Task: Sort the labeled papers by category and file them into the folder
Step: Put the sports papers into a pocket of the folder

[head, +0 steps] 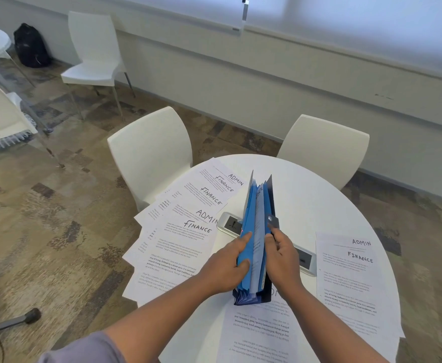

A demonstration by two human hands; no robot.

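Note:
A blue accordion folder [256, 226] stands upright on the round white table [319, 205], its pockets spread apart, with a white sheet inside one pocket. My left hand [234, 260] grips the folder's left dividers. My right hand [280, 251] holds the right side and pulls the pockets apart. Sheets labeled ADMIN and FINANCE fan out in a pile at the left [188, 231]. Another stack with ADMIN and FINANCE sheets [350, 279] lies at the right. More sheets [261, 334] lie near me under the folder's front end.
A white power socket box [230, 222] is set into the table behind the folder. Two white chairs [151, 153] [324, 150] stand at the table's far side. Further chairs and a black bag [31, 45] are at the back left.

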